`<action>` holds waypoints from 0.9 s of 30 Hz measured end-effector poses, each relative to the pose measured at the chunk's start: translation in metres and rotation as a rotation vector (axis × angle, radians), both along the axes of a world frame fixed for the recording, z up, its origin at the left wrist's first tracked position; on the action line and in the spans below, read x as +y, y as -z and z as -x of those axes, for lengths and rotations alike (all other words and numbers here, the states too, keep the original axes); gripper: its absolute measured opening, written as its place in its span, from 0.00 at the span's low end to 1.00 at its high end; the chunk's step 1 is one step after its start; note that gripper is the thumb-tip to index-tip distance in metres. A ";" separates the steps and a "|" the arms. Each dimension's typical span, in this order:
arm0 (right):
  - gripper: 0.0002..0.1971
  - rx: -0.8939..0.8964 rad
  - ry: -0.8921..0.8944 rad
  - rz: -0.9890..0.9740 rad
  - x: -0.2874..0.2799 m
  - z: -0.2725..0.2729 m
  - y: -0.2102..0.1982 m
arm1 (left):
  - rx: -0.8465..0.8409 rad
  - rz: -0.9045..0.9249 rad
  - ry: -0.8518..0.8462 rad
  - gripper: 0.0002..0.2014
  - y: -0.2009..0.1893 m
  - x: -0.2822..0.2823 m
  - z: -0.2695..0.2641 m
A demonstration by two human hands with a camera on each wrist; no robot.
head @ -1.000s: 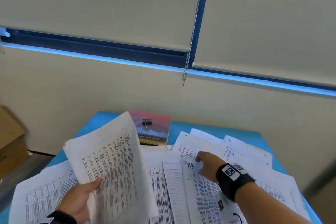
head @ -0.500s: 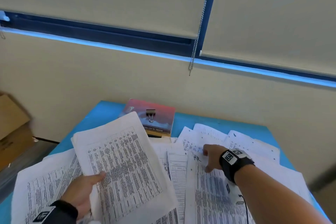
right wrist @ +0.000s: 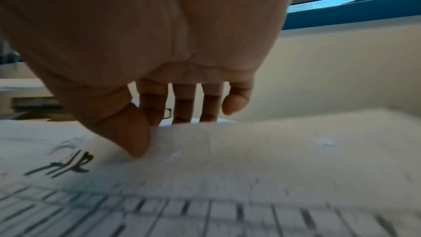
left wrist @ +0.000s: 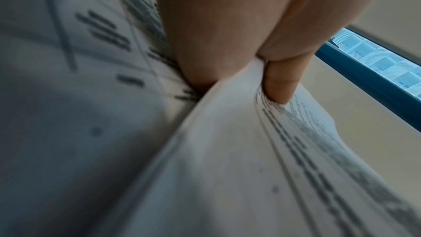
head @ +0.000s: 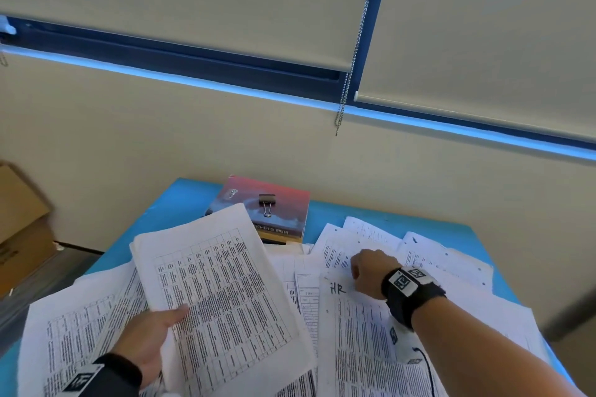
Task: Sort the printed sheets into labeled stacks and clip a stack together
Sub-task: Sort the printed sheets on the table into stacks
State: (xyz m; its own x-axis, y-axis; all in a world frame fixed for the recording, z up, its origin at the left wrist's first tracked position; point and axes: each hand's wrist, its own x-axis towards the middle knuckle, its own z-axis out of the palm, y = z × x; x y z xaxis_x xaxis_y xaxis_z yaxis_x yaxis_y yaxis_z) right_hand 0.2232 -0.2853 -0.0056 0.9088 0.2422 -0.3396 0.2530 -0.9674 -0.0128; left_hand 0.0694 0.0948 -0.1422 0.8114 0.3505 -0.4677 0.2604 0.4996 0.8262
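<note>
My left hand [head: 151,337] grips a thick bundle of printed sheets [head: 222,296] by its left edge, thumb on top; the left wrist view shows the thumb [left wrist: 280,82] pressing the bundle [left wrist: 227,150]. My right hand [head: 367,272] lies at the top edge of a sheet marked "HR" [head: 361,332]. In the right wrist view its thumb [right wrist: 134,138] presses that sheet [right wrist: 227,168] from above and the fingers [right wrist: 184,107] curl over its far edge. A black binder clip [head: 267,203] lies on a red book [head: 274,206] at the table's back.
Loose printed sheets [head: 71,332] cover most of the blue table [head: 180,200], more fanned at the right [head: 429,255]. A cardboard box [head: 19,219] stands on the floor to the left. The wall, blinds and a bead chain [head: 351,51] rise behind the table.
My left hand has lowered the bundle from steeply tilted to nearly flat over the table. The right hand stays at the top of the "HR" sheet.
</note>
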 end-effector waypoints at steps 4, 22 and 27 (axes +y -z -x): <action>0.06 -0.005 -0.077 -0.065 0.026 0.011 -0.002 | 0.021 -0.018 0.024 0.27 -0.029 -0.017 0.001; 0.17 0.089 -0.148 -0.033 0.009 0.009 0.004 | 0.137 -0.076 -0.015 0.20 -0.031 -0.019 -0.003; 0.07 0.017 -0.077 -0.071 -0.016 -0.011 -0.002 | 0.169 -0.134 0.000 0.22 -0.033 -0.018 -0.004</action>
